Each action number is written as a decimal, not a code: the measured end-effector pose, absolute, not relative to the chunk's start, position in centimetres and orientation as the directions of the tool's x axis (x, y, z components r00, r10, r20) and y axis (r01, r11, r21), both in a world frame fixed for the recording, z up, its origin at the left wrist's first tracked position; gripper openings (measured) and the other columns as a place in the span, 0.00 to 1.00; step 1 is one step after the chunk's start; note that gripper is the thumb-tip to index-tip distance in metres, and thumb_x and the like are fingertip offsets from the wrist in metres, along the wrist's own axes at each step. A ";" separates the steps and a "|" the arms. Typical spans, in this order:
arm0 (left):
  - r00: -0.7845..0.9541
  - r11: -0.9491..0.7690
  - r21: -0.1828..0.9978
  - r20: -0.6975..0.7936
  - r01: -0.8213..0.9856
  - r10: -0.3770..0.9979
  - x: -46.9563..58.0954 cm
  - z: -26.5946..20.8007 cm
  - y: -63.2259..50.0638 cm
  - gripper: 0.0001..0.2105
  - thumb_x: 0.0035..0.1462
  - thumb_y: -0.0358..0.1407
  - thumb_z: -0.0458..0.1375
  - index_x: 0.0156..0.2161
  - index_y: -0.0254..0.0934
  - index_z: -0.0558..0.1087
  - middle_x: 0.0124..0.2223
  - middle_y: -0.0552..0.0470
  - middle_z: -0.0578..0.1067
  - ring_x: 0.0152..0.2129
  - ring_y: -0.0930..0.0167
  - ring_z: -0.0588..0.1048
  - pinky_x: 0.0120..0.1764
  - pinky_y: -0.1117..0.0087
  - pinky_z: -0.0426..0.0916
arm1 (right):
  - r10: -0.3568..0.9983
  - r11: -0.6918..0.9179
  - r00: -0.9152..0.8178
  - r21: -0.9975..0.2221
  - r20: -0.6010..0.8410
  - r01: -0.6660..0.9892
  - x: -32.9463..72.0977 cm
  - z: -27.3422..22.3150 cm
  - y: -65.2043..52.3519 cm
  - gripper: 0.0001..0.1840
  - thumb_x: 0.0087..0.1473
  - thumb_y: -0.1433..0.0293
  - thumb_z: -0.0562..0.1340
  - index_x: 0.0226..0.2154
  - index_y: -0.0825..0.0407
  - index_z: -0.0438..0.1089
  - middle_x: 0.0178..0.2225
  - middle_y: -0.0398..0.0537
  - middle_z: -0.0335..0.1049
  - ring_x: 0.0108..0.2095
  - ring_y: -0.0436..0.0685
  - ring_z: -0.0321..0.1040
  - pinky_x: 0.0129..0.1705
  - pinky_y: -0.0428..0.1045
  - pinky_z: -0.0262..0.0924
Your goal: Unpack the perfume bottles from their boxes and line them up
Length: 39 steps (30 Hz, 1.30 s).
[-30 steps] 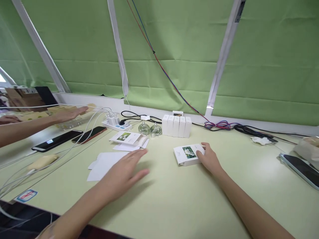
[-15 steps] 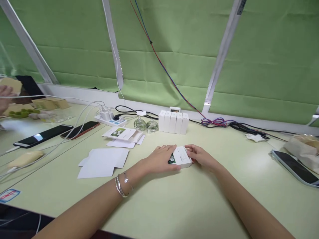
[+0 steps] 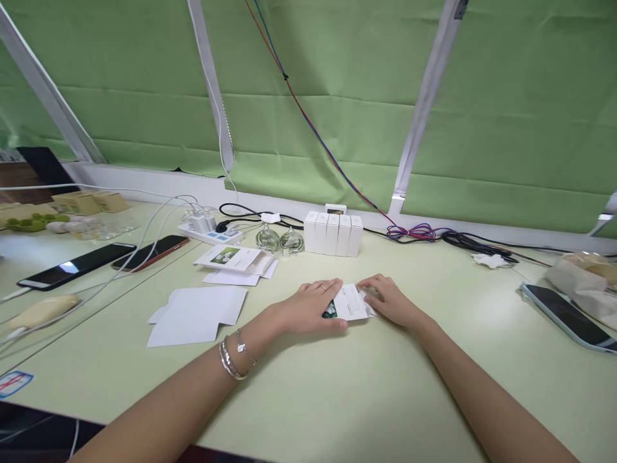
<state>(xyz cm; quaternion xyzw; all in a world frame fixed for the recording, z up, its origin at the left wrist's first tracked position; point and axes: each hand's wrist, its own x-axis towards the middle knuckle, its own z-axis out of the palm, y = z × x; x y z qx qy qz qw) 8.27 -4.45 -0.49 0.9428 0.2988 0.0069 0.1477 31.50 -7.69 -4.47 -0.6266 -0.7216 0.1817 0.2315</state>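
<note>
A small white carton (image 3: 351, 303) printed with white flowers on green lies on the table in front of me. My left hand (image 3: 313, 308) is wrapped over its left part, thumb along the near side. At the carton's right end, my right hand (image 3: 389, 301) has its fingers curled at a white end flap that sticks out. The exact grip of those fingertips is partly hidden. Further left lie flat white cartons (image 3: 195, 315) and a printed flower carton (image 3: 231, 257) on white card.
Two round glass bottles (image 3: 292, 241) and a row of white boxes (image 3: 332, 235) stand at the back. A power strip (image 3: 212, 235), cables, phones (image 3: 77, 265) and a power bank (image 3: 43, 312) lie left; another phone (image 3: 569, 316) lies right.
The end flap at the carton's right side now sticks out; it was folded in or hidden before. My right hand has shifted slightly right, its fingers more spread. The co-worker's hand left view.
</note>
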 end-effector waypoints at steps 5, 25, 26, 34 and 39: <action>0.818 -0.775 0.262 -0.150 0.575 0.556 8.1 -1.1 -4.8 0.45 0.51 0.62 0.42 0.63 0.33 0.35 0.65 0.41 0.40 0.61 0.58 0.41 0.58 0.54 0.42 | 0.953 0.303 -0.227 -0.653 0.201 0.694 31.5 -4.5 -7.6 0.08 0.53 0.70 0.53 0.35 0.50 0.65 0.40 0.46 0.64 0.44 0.56 0.59 0.48 0.53 0.54; 0.906 -0.871 -0.255 0.070 0.420 0.416 10.2 -3.1 -9.9 0.20 0.55 0.20 0.43 0.54 0.27 0.58 0.51 0.32 0.67 0.48 0.54 0.68 0.41 0.56 0.67 | 0.961 0.275 -0.233 -0.400 0.152 0.874 30.6 -4.7 -8.0 0.18 0.49 0.72 0.51 0.43 0.48 0.65 0.49 0.46 0.63 0.48 0.60 0.55 0.49 0.58 0.51; 0.907 -0.878 -0.231 0.075 0.420 0.415 9.9 -2.9 -10.1 0.20 0.56 0.20 0.43 0.54 0.30 0.58 0.52 0.35 0.67 0.49 0.54 0.66 0.43 0.56 0.66 | 0.961 0.274 -0.239 -0.403 0.136 0.873 30.6 -4.5 -8.0 0.19 0.48 0.73 0.52 0.43 0.48 0.65 0.49 0.46 0.63 0.48 0.60 0.55 0.49 0.58 0.51; 0.850 -0.839 -0.136 0.056 0.526 0.524 7.0 -2.7 -9.6 0.27 0.57 0.21 0.43 0.59 0.46 0.51 0.61 0.43 0.57 0.56 0.58 0.59 0.51 0.51 0.58 | 0.957 0.246 -0.290 -0.461 -0.026 0.852 31.2 -3.2 -8.4 0.34 0.37 0.77 0.54 0.51 0.47 0.62 0.57 0.48 0.55 0.57 0.62 0.47 0.56 0.59 0.45; 0.857 -0.837 -0.190 0.070 0.513 0.510 6.6 -1.9 -9.9 0.21 0.59 0.23 0.43 0.56 0.42 0.59 0.56 0.44 0.65 0.50 0.61 0.68 0.43 0.60 0.65 | 0.957 0.235 -0.291 -0.587 -0.001 0.775 32.6 -3.8 -8.0 0.35 0.37 0.78 0.53 0.51 0.48 0.62 0.56 0.46 0.57 0.58 0.60 0.49 0.57 0.58 0.46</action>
